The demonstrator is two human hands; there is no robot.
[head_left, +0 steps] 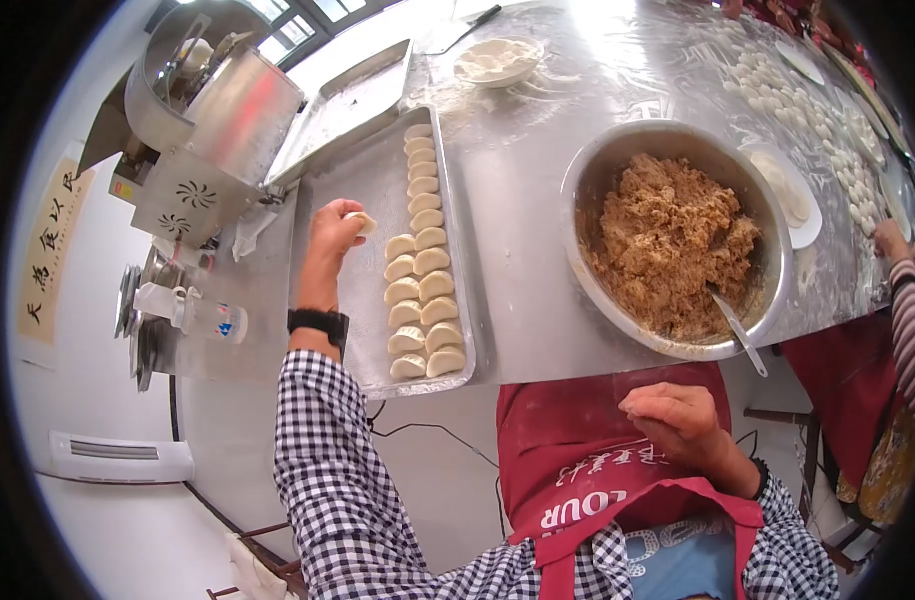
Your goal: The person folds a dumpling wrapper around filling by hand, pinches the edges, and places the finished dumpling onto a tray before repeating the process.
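My left hand [335, 238] is closed on a pale folded dumpling [360, 223], held by the fingertips above the metal tray [349, 165]. Beside it on the tray, rows of crescent-shaped dumplings [435, 284] run lengthwise, the right row longer than the left. In front of the red apron [587, 440], my right hand [677, 415] is loosely curled with its fingers together, and nothing shows in it. Just beyond that hand, a large steel bowl [572, 225] contains brown minced filling [672, 235]. A metal spoon [739, 335] leans in the filling, its handle over the near rim.
A second tray [352, 95] lies behind the first. A plate of flour [497, 62] and a knife [467, 30] are at the back. Right of the bowl are a white plate [787, 195], many dough pieces [792, 100] and another person's hand [889, 240]. A machine [222, 120] stands left.
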